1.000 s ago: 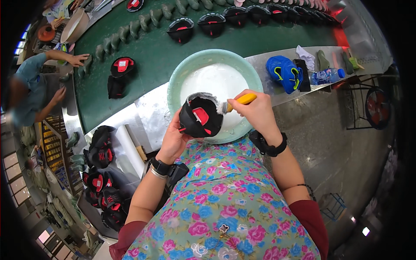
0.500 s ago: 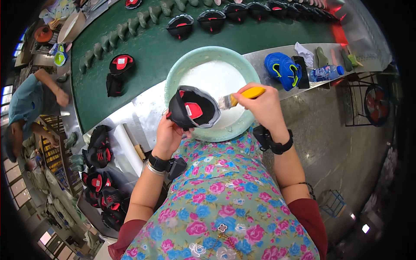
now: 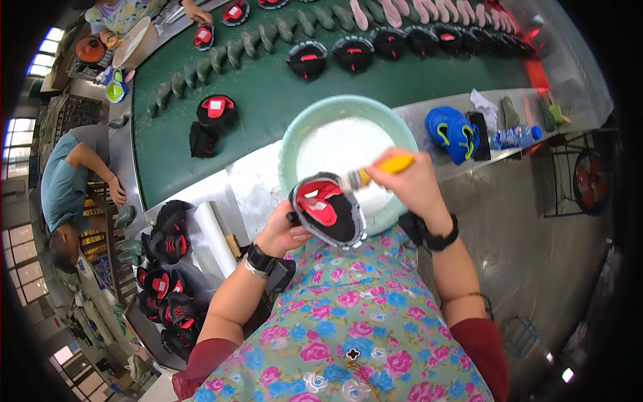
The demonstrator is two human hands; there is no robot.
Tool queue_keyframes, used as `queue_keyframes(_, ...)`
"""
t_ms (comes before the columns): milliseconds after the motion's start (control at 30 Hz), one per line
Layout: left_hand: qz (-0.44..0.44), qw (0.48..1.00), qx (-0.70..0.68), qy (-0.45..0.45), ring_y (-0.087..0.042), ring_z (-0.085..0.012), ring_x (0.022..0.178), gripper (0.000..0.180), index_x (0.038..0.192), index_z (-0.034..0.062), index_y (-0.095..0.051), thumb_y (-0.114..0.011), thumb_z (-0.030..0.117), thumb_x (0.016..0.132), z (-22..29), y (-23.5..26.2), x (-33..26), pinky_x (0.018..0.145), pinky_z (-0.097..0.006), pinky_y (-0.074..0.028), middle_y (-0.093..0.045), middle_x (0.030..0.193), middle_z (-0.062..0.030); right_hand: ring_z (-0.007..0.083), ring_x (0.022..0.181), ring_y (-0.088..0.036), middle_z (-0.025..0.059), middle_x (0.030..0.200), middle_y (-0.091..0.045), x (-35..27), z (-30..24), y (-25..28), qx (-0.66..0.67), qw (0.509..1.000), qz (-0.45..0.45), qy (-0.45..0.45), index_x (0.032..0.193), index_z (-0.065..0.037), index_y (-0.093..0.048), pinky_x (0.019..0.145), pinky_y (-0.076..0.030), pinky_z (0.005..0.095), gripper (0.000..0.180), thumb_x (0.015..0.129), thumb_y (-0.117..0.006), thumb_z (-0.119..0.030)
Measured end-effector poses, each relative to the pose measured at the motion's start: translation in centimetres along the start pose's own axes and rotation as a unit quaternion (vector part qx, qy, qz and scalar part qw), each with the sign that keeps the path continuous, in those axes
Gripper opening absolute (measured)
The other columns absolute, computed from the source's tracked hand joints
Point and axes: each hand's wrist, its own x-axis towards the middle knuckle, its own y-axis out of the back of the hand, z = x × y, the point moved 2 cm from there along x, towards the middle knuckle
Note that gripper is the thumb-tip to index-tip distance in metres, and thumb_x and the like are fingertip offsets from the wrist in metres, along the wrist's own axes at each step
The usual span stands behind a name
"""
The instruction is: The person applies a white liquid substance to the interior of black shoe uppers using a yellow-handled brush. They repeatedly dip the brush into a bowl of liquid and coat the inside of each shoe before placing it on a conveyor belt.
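Note:
My left hand is closed on the side of a black shoe upper with a red lining. The upper is tilted with its open underside towards me, and a pale, wet-looking edge runs around it. In my right hand is a paintbrush, gripped by its yellow handle. Its pale bristles meet the upper's far right edge, or lie just over it. Beneath both hands stands a light green basin holding white liquid.
A green conveyor belt carries rows of shoe uppers and green shoe lasts. Blue shoes and a water bottle lie right of the basin. Black-red shoes are piled left. A co-worker bends at left; another person's hand is far left.
The shoe upper has turned so more of its red inside and rim show. The brush has come from beside it to its edge. My view has shifted, bringing another person's hand into sight.

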Motion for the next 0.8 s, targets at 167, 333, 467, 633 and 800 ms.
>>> queue_keyframes(167, 0.076, 0.956, 0.060, -0.278, -0.056, -0.0125, 0.079, 0.033, 0.123, 0.0057, -0.055, -0.047, 0.023, 0.095, 7.6, 3.1, -0.4, 0.067, -0.028, -0.045, -0.062, 0.095, -0.0017, 0.0057, 0.054, -0.058, 0.0025, 0.062, -0.063, -1.3, 0.6, 1.8, 0.152, 0.985, 0.064, -0.055, 0.077, 0.000, -0.067, 0.048, -0.044, 0.0204, 0.011, 0.080, -0.073, -0.009)
queue_keyframes(333, 0.132, 0.873, 0.172, -0.438, -0.058, -0.0248, 0.094, 0.053, 0.138, 0.0246, -0.028, -0.034, -0.001, 0.092, 20.6, 6.5, 7.2, 0.073, -0.038, -0.048, -0.053, 0.119, -0.0085, 0.0069, 0.054, -0.058, 0.0041, 0.063, -0.063, 1.1, 1.3, 3.0, 0.138, 0.980, 0.108, -0.091, 0.080, 0.002, -0.066, 0.048, -0.043, 0.0206, 0.012, 0.080, -0.072, -0.008)
queue_keyframes(467, 0.146, 0.884, 0.099, -0.432, -0.058, -0.0351, 0.104, 0.064, 0.145, 0.0200, -0.020, -0.039, -0.007, 0.090, 25.8, 8.1, 13.8, 0.094, -0.046, -0.049, -0.049, 0.124, -0.0163, 0.0083, 0.053, -0.057, 0.0051, 0.065, -0.063, 1.7, 2.1, 2.5, 0.169, 0.972, 0.116, -0.114, 0.080, 0.003, -0.065, 0.048, -0.043, 0.0212, 0.012, 0.082, -0.070, -0.007)
queue_keyframes(633, 0.496, 0.571, 0.581, -0.299, -0.063, -0.0344, 0.094, 0.055, 0.139, 0.0106, -0.039, -0.058, 0.009, 0.087, 28.4, 9.7, 9.5, 0.078, -0.044, -0.054, -0.054, 0.117, -0.0211, 0.0089, 0.056, -0.057, 0.0062, 0.069, -0.064, 2.4, 2.9, 2.0, 0.185, 0.965, 0.138, -0.122, 0.078, 0.003, -0.063, 0.052, -0.045, 0.0215, 0.013, 0.086, -0.066, -0.007)
queue_keyframes(800, 0.633, 0.285, 0.610, -0.383, -0.048, -0.0416, 0.115, 0.078, 0.135, 0.0032, -0.042, -0.078, 0.027, 0.070, 36.4, 14.6, 1.9, 0.092, -0.046, -0.044, -0.055, 0.121, -0.0214, 0.0105, 0.065, -0.055, 0.0057, 0.079, -0.061, 3.7, 2.3, 1.1, 0.141, 0.976, 0.164, -0.034, 0.073, 0.002, -0.059, 0.062, -0.046, 0.0246, 0.026, 0.094, -0.053, -0.012)
